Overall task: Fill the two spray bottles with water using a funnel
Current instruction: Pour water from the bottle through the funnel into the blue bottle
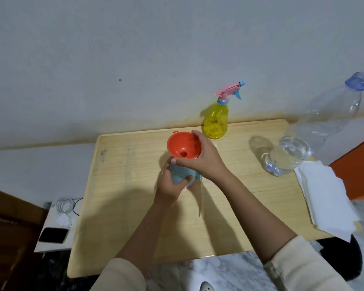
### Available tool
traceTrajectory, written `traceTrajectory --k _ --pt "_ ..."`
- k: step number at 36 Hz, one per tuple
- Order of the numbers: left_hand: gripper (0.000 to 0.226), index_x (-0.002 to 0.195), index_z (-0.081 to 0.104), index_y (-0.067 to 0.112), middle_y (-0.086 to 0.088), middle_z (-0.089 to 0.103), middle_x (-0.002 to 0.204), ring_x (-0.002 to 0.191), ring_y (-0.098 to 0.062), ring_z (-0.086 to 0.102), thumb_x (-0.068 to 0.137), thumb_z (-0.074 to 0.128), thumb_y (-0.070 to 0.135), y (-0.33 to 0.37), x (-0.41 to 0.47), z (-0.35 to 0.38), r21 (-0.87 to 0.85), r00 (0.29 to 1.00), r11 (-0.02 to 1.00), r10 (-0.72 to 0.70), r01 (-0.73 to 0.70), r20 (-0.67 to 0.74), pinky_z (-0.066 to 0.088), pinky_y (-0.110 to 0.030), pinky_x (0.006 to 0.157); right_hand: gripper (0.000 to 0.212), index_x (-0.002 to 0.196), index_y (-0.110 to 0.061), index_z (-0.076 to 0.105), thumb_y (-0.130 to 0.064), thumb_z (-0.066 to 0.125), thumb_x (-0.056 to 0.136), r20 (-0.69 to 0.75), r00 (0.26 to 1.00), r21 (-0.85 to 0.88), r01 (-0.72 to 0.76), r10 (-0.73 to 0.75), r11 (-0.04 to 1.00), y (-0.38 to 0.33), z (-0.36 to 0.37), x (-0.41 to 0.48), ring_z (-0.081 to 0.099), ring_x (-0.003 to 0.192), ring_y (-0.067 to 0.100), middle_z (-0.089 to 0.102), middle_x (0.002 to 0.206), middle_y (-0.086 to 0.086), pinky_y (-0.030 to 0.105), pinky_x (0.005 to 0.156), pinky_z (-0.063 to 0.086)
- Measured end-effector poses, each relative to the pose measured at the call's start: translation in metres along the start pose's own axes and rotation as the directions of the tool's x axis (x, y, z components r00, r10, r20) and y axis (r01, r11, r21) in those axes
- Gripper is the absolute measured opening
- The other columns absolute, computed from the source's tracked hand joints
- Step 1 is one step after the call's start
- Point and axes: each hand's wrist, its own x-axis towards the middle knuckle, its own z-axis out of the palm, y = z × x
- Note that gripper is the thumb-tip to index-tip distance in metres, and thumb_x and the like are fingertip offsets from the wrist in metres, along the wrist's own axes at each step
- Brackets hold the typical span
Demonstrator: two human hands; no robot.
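Gripping blue spray bottle (179, 172) at frame centre: left hand (167, 185), fingers curled round it. Right hand (206, 159) clasps orange funnel (182, 147) rim directly above. Yellow spray bottle (215, 120) stands above-right on bench (118, 196).

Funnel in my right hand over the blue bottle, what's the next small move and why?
Probably seat the funnel in the mouth of the blue bottle. The right hand holds the funnel by its rim above that bottle, which the left hand grips; whether its spout is in is hidden. The water bottle stands untouched.
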Motion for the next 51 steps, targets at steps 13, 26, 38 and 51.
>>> traceTrajectory --k 13,26,38,51 --pt "0.080 0.124 0.051 0.008 0.002 0.045 0.116 0.114 -0.027 0.052 0.060 0.063 0.054 0.021 -0.040 0.016 -0.026 0.956 0.994 -0.108 0.105 -0.271 0.047 -0.050 0.094 0.107 0.147 -0.020 0.020 -0.030 0.085 0.064 -0.043 0.999 0.154 0.039 -0.033 0.987 0.023 -0.027 -0.022 0.035 0.126 0.006 0.031 0.147 0.000 0.020 0.099 0.035" --pt "0.046 0.123 0.049 0.025 0.005 0.057 0.121 0.114 0.003 0.052 0.080 0.067 0.027 0.173 -0.041 0.152 -0.198 0.979 0.960 0.206 -0.199 0.013 0.043 -0.015 0.094 0.065 0.124 -0.007 0.041 -0.036 0.067 0.072 -0.666 0.744 -0.118 -0.026 -0.060 0.993 0.149 -0.150 -0.089 0.040 0.115 0.020 0.047 0.124 0.008 0.042 0.096 0.042" --pt "0.093 0.147 0.012 0.041 0.005 0.033 0.144 0.132 -0.011 0.038 0.078 0.074 0.042 0.238 0.021 0.240 -0.057 0.955 0.964 0.266 -0.260 0.131 0.039 -0.036 0.106 0.117 0.145 -0.026 0.011 -0.035 0.088 0.057 -0.266 0.954 0.086 -0.120 0.139 0.989 0.188 -0.224 -0.013 0.045 0.129 0.016 0.040 0.145 -0.001 0.030 0.098 0.043" --pt "0.071 0.139 0.018 0.052 0.001 0.045 0.138 0.117 -0.001 0.054 0.086 0.061 0.036 0.214 -0.010 0.187 -0.274 0.948 0.909 0.281 -0.313 -0.152 0.052 -0.037 0.093 0.088 0.126 -0.008 0.038 -0.027 0.081 0.052 -0.397 0.903 -0.087 0.138 -0.162 0.987 0.158 -0.199 -0.045 0.040 0.093 0.001 0.032 0.110 -0.003 0.034 0.079 0.051"
